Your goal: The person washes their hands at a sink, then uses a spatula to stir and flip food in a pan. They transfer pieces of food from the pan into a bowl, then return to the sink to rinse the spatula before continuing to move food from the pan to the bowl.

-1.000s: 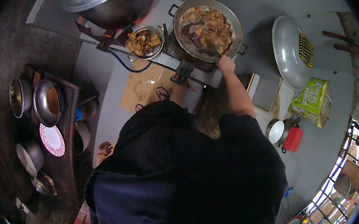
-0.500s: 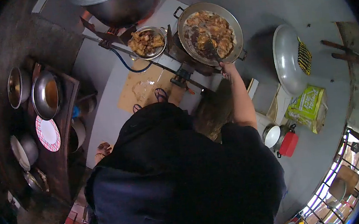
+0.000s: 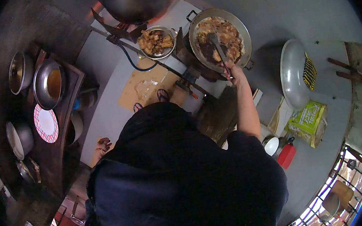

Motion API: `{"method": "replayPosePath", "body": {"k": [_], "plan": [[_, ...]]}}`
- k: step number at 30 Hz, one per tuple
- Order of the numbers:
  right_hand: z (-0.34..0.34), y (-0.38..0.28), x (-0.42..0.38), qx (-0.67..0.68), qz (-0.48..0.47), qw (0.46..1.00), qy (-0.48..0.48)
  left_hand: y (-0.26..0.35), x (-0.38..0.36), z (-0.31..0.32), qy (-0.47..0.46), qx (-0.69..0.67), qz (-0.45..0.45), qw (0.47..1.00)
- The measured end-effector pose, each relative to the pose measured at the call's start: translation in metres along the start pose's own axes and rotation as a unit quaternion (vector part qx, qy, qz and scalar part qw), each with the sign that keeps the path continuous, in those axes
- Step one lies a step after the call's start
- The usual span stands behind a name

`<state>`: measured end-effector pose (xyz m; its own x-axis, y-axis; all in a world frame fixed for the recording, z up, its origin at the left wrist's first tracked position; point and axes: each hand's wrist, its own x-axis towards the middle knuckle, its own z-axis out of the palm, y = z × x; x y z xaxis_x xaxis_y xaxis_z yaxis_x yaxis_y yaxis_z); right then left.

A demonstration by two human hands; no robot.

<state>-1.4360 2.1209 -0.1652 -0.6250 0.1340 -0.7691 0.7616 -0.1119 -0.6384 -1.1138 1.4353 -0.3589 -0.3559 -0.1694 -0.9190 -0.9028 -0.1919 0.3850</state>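
Note:
My right hand [image 3: 234, 74] is closed round the handle of a dark spatula [image 3: 218, 47]. Its blade rests among browned meat pieces [image 3: 220, 25] frying in dark oil, inside a wide two-handled pan [image 3: 245, 32]. Left of the pan, a metal bowl [image 3: 167, 53] holds fried pieces [image 3: 153, 42]. My left hand [image 3: 102, 146] hangs low beside my body, its fingers loosely apart, with nothing seen in it.
A big lidded pot [image 3: 136, 6] stands over a glowing fire at the back. Pans, a basin [image 3: 40, 89] and a checked plate [image 3: 46, 122] sit on the left shelf. At right are a large metal basin [image 3: 293, 76], a green-yellow bag [image 3: 307, 122] and a red container [image 3: 286, 156].
The spatula has swung from the pan's lower middle toward its left side, baring dark oil among the pieces. My right hand is slightly lower and to the right; the whole view has shifted.

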Motion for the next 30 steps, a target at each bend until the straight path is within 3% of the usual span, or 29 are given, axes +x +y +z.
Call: {"method": "replayPosePath", "body": {"k": [4,6,10,17,18,19,21,22,23,25,26,30], "plan": [[0.030,-0.024,-0.007,0.004,-0.034,0.999,-0.005,-0.008,-0.007,-0.002,0.011,-0.005,-0.003,1.000],[0.042,-0.032,0.003,0.013,-0.067,0.994,-0.081,-0.013,-0.013,-0.004,0.019,-0.011,-0.007,1.000],[0.085,-0.050,0.012,0.011,-0.059,0.994,-0.095,-0.022,-0.028,-0.001,0.039,-0.024,-0.011,0.999],[0.155,-0.029,0.098,-0.027,-0.013,0.991,-0.134,-0.061,-0.052,-0.018,0.099,-0.036,-0.027,0.994],[0.166,-0.026,0.111,-0.061,-0.005,0.992,-0.110,-0.067,-0.052,-0.035,-0.175,-0.171,-0.048,0.968],[0.178,-0.017,0.129,-0.060,-0.010,0.991,-0.117,-0.075,-0.045,-0.046,-0.436,-0.285,-0.057,0.852],[0.199,0.005,0.167,-0.267,-0.053,0.961,0.038,-0.134,-0.072,-0.033,-0.104,-0.410,0.016,0.906],[0.207,0.008,0.174,-0.356,-0.091,0.928,0.067,-0.137,-0.088,-0.023,0.025,-0.264,0.006,0.964],[0.211,0.021,0.194,-0.352,-0.090,0.930,0.063,-0.131,-0.101,-0.015,0.056,-0.193,-0.017,0.979],[0.216,0.054,0.239,-0.552,-0.206,0.798,0.123,-0.119,-0.120,-0.003,0.086,-0.122,-0.046,0.988],[0.228,0.022,0.196,-0.451,-0.042,0.881,0.139,-0.118,-0.124,-0.005,0.089,-0.106,-0.051,0.989],[0.240,0.003,0.169,-0.468,-0.040,0.875,0.120,-0.099,-0.129,-0.007,0.091,-0.075,-0.056,0.991]]}}
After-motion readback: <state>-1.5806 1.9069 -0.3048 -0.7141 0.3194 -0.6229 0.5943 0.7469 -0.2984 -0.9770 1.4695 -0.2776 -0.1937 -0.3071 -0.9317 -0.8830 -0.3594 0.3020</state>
